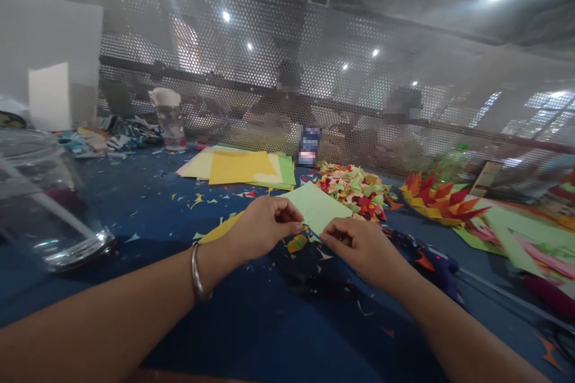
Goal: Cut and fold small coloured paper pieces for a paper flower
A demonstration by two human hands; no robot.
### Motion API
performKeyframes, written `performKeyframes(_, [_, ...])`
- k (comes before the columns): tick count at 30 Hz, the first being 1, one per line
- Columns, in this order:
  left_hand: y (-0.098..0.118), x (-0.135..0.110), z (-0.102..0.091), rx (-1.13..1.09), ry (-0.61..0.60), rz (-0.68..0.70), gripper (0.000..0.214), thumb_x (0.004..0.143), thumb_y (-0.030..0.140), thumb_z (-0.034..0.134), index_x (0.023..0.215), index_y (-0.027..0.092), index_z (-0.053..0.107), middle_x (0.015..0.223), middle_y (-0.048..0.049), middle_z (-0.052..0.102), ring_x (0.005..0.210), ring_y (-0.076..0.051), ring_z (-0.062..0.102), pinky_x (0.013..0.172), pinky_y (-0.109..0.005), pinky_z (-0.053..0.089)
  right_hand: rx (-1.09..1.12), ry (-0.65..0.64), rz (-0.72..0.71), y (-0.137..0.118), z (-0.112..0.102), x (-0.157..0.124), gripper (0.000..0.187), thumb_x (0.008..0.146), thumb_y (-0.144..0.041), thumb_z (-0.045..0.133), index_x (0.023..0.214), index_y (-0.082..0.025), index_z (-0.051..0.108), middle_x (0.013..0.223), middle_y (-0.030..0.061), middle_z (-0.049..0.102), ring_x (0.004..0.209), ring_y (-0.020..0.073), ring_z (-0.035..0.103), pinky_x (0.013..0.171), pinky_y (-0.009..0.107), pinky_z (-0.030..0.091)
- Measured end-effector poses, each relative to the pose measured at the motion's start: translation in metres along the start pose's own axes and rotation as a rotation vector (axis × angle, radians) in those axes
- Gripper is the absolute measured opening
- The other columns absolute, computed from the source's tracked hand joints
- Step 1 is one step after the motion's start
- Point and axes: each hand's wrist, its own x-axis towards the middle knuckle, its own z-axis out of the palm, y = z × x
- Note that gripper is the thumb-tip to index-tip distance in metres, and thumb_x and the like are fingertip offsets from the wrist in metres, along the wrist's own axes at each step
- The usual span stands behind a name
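My left hand, with a silver bangle at the wrist, has its thumb and forefinger pinched at the left of a pale green paper sheet. Facing it, my right hand is pinched near the sheet's lower corner. Something small and thin shows between the two sets of fingertips, too blurred to name. Just below them a small yellow-green paper piece rests on the dark blue table. A yellow sheet lies partly hidden behind my left hand.
Stacked coloured paper, a phone and a heap of small folded papers stand behind. At right are an orange-yellow paper flower and a dark blue glue gun. A clear jar is at left. Scraps litter the table.
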Motion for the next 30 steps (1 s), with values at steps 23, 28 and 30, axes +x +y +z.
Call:
performKeyframes(23, [0.004,0.000,-0.009,0.392,-0.166,0.047,0.020,0.076,0.030,0.054,0.085,0.019,0.068,0.077,-0.0020,0.069,0.070,-0.015,0.058,0.060,-0.024,0.036,0.089,0.046,-0.034,0.004,0.026,0.012,0.012,0.081,-0.020,0.055,0.071,-0.018,0.062,0.060,-0.0024,0.058,0.055,0.0120,0.048,0.050,0.023,0.030])
performKeyframes(28, [0.002,0.001,-0.010,0.310,-0.118,0.029,0.023,0.077,0.031,0.055,0.092,0.019,0.068,0.085,-0.0034,0.070,0.076,-0.018,0.060,0.067,-0.027,0.040,0.112,0.113,-0.055,-0.001,0.022,0.012,0.016,0.085,-0.023,0.053,0.071,-0.018,0.060,0.061,-0.0030,0.055,0.056,0.0112,0.047,0.052,0.022,0.032])
performKeyframes(30, [0.004,0.000,-0.009,0.157,-0.133,-0.022,0.024,0.077,0.032,0.057,0.095,0.018,0.066,0.085,-0.0046,0.070,0.076,-0.018,0.061,0.068,-0.028,0.042,0.121,0.151,-0.060,-0.003,0.020,0.011,0.017,0.086,-0.024,0.052,0.073,-0.018,0.060,0.061,-0.0029,0.053,0.055,0.0112,0.047,0.052,0.022,0.033])
